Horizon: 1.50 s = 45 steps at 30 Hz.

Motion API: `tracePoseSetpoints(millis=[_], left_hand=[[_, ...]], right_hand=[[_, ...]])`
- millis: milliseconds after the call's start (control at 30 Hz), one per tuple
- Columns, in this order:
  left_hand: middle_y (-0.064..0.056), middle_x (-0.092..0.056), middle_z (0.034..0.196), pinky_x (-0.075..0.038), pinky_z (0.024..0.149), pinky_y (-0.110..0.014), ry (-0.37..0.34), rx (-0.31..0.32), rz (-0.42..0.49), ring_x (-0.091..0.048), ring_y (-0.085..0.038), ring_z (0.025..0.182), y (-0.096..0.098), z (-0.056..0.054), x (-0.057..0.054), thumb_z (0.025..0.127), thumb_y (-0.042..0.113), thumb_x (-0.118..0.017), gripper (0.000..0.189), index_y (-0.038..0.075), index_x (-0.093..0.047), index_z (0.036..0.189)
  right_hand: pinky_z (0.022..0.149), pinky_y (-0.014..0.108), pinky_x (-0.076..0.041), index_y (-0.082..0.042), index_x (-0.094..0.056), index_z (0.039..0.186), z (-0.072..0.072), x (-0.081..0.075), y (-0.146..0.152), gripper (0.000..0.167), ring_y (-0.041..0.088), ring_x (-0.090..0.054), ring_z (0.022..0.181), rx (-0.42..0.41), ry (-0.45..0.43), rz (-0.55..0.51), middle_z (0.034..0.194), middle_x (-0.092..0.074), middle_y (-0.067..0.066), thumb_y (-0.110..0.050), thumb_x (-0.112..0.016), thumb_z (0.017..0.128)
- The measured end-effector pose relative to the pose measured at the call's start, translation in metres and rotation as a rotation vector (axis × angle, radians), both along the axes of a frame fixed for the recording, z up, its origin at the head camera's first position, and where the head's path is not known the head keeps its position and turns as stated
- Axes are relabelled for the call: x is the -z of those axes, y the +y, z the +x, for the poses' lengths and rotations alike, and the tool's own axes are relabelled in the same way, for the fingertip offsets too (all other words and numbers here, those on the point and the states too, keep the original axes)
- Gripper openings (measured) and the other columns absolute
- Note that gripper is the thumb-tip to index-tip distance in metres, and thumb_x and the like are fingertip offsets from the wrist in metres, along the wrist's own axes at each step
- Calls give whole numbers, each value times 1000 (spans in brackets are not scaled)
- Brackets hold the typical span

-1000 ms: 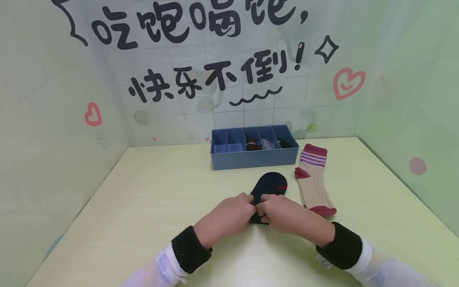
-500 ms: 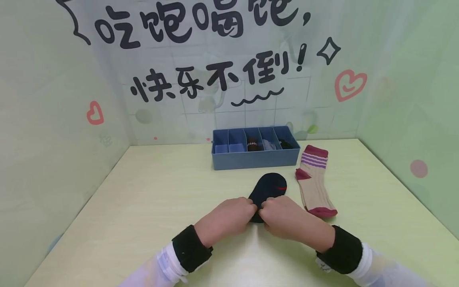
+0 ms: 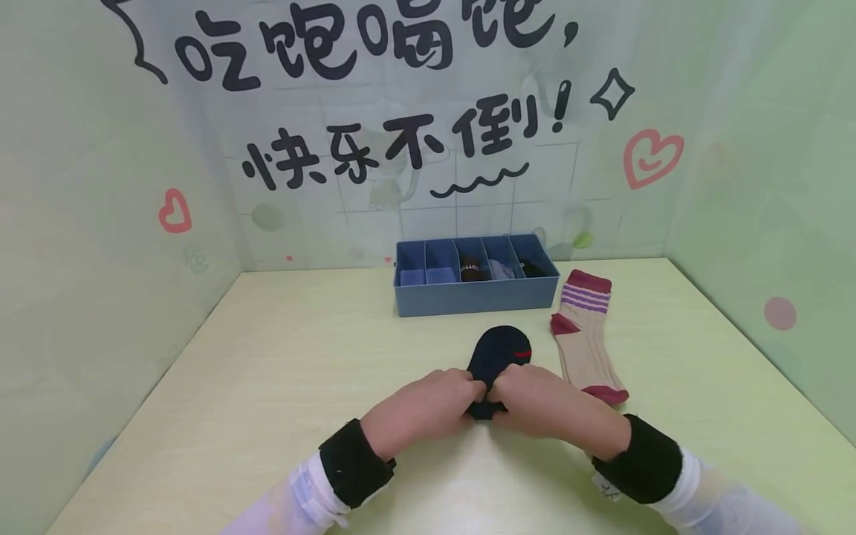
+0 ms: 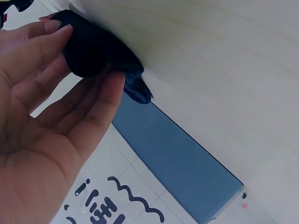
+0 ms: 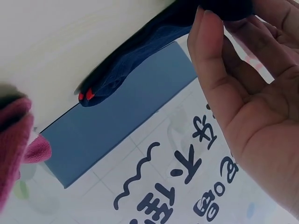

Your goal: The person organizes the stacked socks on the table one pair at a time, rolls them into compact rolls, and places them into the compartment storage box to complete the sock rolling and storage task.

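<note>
Although the dark sock has slid slightly away from the blue box, the left hand and right hand both pinch its near part on the table; work on it seems unfinished, though knuckles partly hide that end.

I'm in a booth-like setup, prob. staged: pale worktop w/ printed walls left, right & far.
</note>
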<state>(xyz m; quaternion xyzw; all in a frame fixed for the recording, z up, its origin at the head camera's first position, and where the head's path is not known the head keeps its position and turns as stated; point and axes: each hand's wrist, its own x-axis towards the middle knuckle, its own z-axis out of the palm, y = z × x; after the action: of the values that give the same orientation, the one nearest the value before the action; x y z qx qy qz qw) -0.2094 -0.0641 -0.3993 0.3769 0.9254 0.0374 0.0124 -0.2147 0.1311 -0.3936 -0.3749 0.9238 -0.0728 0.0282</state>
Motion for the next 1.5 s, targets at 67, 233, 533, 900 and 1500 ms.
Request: tracePoseSetpoints(millis=[67,233,533,900,1500], left_hand=[[2,-58,78,-40,65,-22,-7,0,-5,-48,-10,70,0,-1,0,98,9,-73,12,13,-66,90],[1,-58,79,-41,67,-22,-25,8,-17,-49,-10,70,1,-2,2,101,9,-70,10,11,-65,93],[-3,-61,97,-48,74,-21,1,17,-48,-53,-11,78,1,-2,5,107,14,-63,8,8,-68,108],[-1,-67,101,-47,78,-23,126,0,-177,-50,-16,87,0,0,7,109,20,-60,16,14,-74,114],[-3,-64,101,-49,71,-23,167,3,-252,-50,-14,84,4,6,5,106,21,-63,18,12,-75,115]], right_hand=[[64,25,-47,-12,-78,81,-1,1,1,12,10,-48,65,17,-25,-4,70,-58,-4,-16,-84,90],[69,25,-51,-10,-82,88,-5,2,2,5,11,-50,71,35,-74,-20,77,-58,-2,-14,-83,91],[75,32,-60,-8,-74,91,-10,0,1,7,11,-55,65,75,-139,-59,71,-63,-3,-7,-81,91],[87,41,-65,-9,-82,93,-9,-2,1,4,14,-63,76,43,-70,-41,85,-71,1,-6,-80,92],[63,31,-59,-12,-83,98,7,0,-1,16,16,-60,77,-74,346,281,87,-71,3,-26,-82,92]])
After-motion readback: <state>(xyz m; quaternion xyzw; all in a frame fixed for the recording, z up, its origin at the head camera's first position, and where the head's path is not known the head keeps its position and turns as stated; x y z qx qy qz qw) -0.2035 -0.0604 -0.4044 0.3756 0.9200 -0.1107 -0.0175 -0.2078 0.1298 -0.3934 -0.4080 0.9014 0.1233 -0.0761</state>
